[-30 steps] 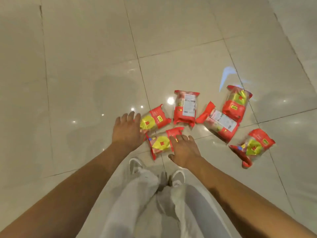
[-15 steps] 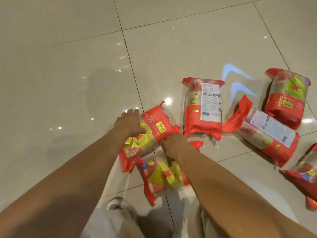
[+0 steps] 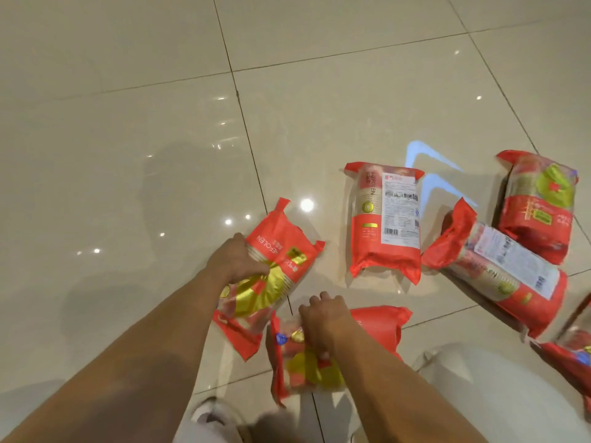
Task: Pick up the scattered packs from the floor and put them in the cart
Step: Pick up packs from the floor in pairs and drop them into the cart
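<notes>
My left hand (image 3: 237, 261) has curled round the upper pack (image 3: 283, 252), my right hand (image 3: 323, 318) apparently pinches the nearer pack (image 3: 305, 370): ready to lift.

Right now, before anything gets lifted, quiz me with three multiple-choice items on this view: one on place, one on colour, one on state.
1. Where does the pack under the left hand lie against the pack under the right hand?
A. to its left
B. to its right
C. far off at the picture's right edge
2. The wrapping on both is mainly:
A. blue
B. red
C. green
3. The hands are:
A. both empty
B. each gripping a pack
C. only the right gripping

Answers:
1 A, it sits left of the other and farther out.
2 B, red ends and panels show on both.
3 B, each hand's fingers curl round its pack.
</notes>
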Action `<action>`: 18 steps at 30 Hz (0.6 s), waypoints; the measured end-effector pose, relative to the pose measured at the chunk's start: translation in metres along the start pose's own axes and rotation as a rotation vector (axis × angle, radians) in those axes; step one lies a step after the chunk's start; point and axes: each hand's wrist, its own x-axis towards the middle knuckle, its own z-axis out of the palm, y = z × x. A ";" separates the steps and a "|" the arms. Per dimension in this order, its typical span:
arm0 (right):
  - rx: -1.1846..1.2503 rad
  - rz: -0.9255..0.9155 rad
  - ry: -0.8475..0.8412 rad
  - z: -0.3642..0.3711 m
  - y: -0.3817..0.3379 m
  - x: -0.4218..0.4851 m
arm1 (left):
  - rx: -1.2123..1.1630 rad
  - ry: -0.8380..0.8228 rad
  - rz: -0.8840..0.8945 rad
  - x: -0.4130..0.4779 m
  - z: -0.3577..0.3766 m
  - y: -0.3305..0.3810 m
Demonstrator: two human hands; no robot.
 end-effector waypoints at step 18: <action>1.267 -0.230 0.683 -0.420 -0.079 -0.503 | -0.902 0.775 -0.057 -0.590 -0.391 0.071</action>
